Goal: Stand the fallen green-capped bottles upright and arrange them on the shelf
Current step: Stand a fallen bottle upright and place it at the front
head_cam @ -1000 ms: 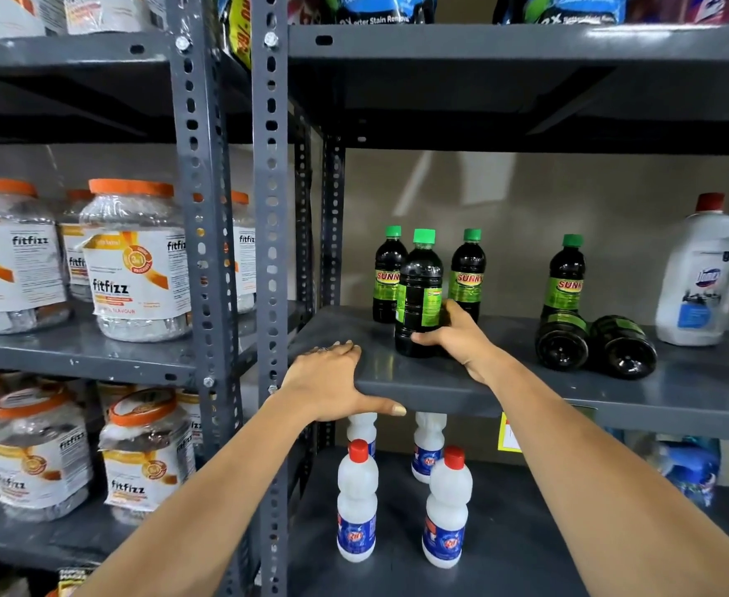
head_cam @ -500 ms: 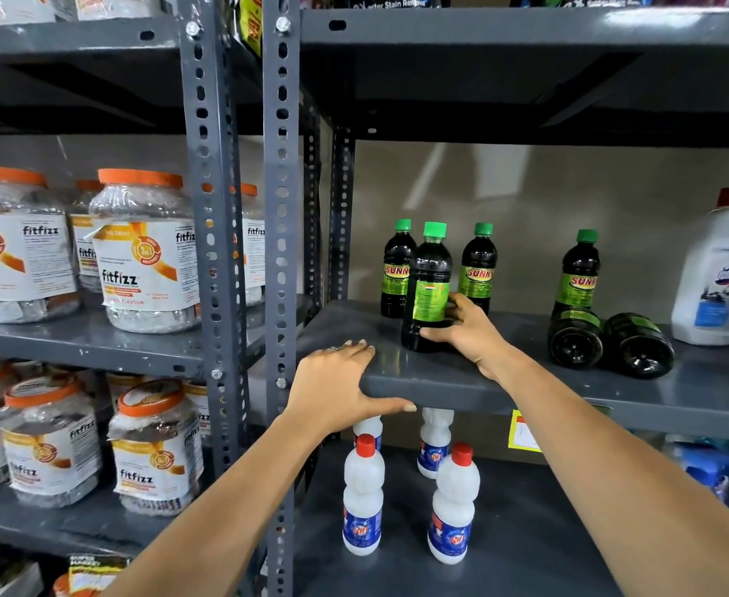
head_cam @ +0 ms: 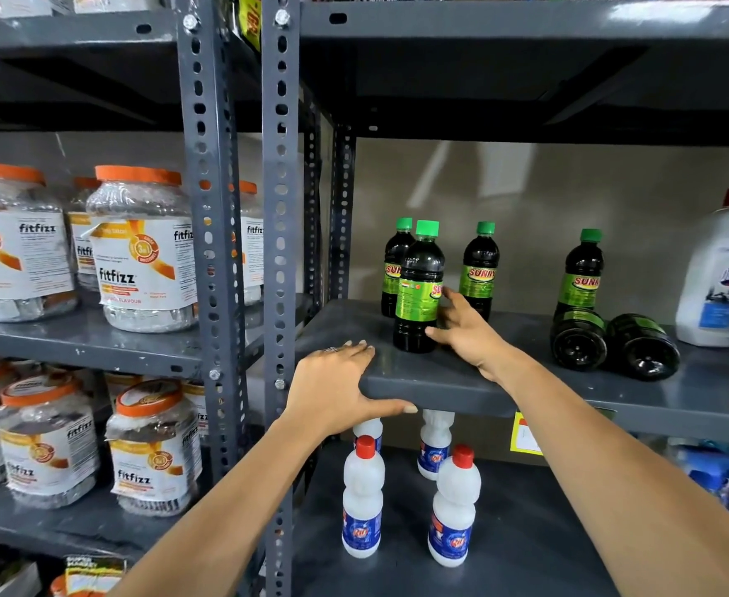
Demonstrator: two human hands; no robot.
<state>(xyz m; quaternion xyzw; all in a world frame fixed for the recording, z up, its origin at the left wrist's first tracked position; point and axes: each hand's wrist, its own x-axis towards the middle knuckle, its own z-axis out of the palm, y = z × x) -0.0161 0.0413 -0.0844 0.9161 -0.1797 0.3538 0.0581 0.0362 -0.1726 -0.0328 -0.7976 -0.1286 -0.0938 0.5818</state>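
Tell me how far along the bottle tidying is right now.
Four green-capped bottles stand upright, one apart on the right. The right hand rests against the front bottle, fingers open; the left hand grips the shelf edge. Two fallen bottles lie on their sides, not yet stood up.

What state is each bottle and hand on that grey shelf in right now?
Front green-capped dark bottle: upright, right hand touching.
Three rear green-capped bottles: upright.
Two dark bottles: fallen, bases outward.
Right hand: open.
Left hand: gripping grey metal shelf edge.
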